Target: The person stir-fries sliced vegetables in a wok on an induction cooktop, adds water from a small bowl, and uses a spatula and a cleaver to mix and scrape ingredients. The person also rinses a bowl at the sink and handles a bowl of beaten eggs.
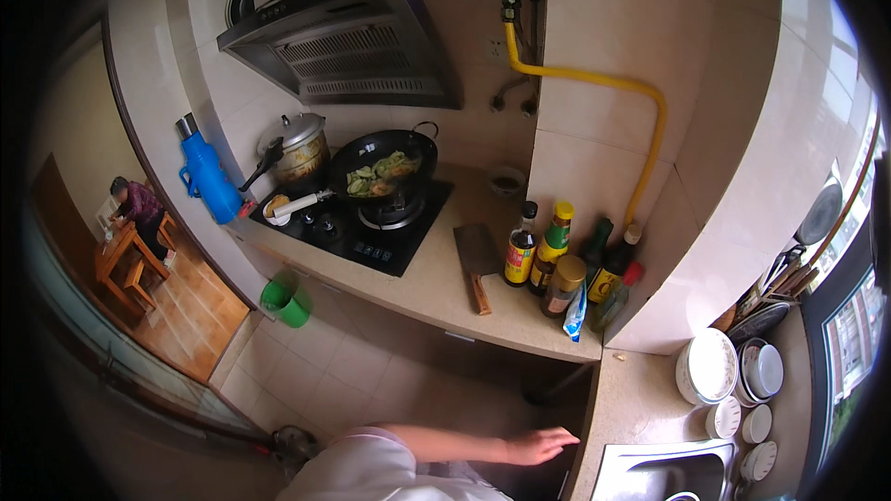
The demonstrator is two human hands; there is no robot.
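My left hand (541, 446) reaches across at the bottom, beside the counter edge near the sink. Its fingers are loosely extended, and nothing shows in it. My right hand is out of view. Before me a black wok (383, 161) sits on the gas stove (379, 243), with sliced green vegetables and yellowish pieces (379, 175) inside. Its white handle (296, 204) points left. On the counter to the right of the stove lies a cleaver (476, 250) with a wooden handle. A steel sink (616, 463) is just right of my left hand.
Several sauce bottles (521, 247) stand beside the cleaver. A lidded pot (299, 153) stands behind the wok handle, and a blue thermos (209, 177) left of the stove. Bowls (704, 369) line the sink's far side. A green bin (287, 303) is on the floor. A person (143, 209) sits in the adjoining room.
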